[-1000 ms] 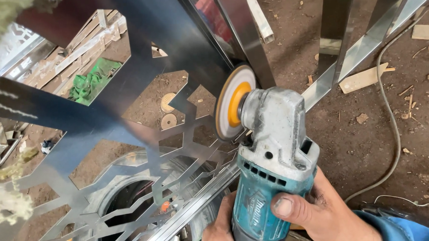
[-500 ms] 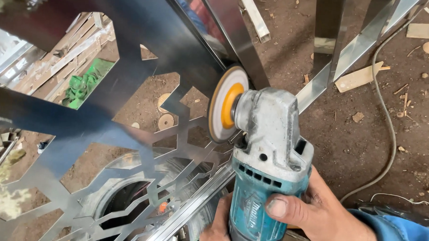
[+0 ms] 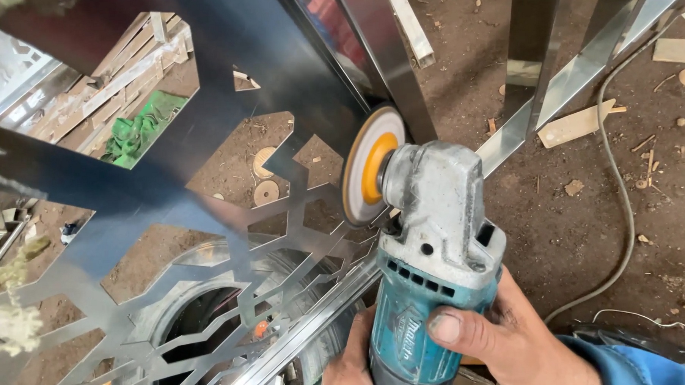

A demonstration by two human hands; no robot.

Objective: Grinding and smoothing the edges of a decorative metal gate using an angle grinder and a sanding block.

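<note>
Teal-bodied angle grinder (image 3: 435, 273), gripped by right hand (image 3: 507, 338) and left hand (image 3: 352, 363), polishes the cut-out steel panel (image 3: 228, 181); next, steady sweeps along its edge.

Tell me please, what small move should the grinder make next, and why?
Probably ease the angle grinder a little further along the cut metal panel: its disc sits at the panel's edge, and both hands, right hand and left hand, grip the body.

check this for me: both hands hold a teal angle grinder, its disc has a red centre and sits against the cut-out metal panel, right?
Not quite: the head view shows the disc has a yellow centre. The rest stands: the right hand and left hand hold the teal angle grinder against the cut-out metal panel.
</note>
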